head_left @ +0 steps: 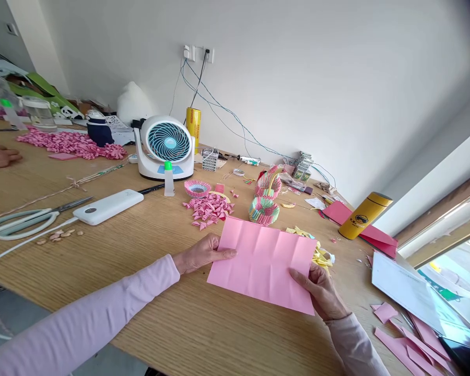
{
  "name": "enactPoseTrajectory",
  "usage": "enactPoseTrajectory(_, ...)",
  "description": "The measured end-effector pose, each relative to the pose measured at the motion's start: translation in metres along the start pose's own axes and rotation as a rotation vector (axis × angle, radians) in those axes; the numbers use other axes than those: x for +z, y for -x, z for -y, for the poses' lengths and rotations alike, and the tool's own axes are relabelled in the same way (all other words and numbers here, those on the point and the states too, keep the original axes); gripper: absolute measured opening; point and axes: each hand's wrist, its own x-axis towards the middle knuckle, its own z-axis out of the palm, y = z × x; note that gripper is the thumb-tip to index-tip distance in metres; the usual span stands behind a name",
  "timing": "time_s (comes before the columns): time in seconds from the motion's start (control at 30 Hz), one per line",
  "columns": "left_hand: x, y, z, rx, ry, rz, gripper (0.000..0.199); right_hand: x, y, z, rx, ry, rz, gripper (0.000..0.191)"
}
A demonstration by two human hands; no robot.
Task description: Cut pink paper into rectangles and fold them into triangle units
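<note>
A sheet of pink paper (260, 261) with several upright creases is held up above the table, tilted toward me. My left hand (203, 253) grips its left edge, thumb on the front and fingers behind. On the right edge, my right hand (321, 290) pinches the sheet the same way. Beyond the paper lies a heap of small folded pink paper pieces (209, 209). Folded yellow pieces (321, 257) show partly behind the sheet's right side. Two woven-looking paper baskets (263, 210) stand just past its top edge.
A white fan (166, 146) and a glue bottle (168, 180) stand at the back. Scissors (27, 222) and a white power bank (107, 207) lie left. A yellow flask (365, 215) and pink paper scraps (411, 344) are right. Another person's hand (0, 156) rests far left.
</note>
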Motion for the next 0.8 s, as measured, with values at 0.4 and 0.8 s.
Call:
enactPoseTrajectory(0.4, 0.004, -0.002, 0.002, 0.005, -0.114, -0.125, 0.059, -0.006, -0.003, -0.006, 0.062, 0.019, 0.035, 0.036)
enactPoseTrajectory(0.8, 0.01, 0.001, 0.01, -0.013, -0.218, -0.193, 0.063, -0.009, -0.007, -0.007, 0.006, 0.191, -0.066, 0.032)
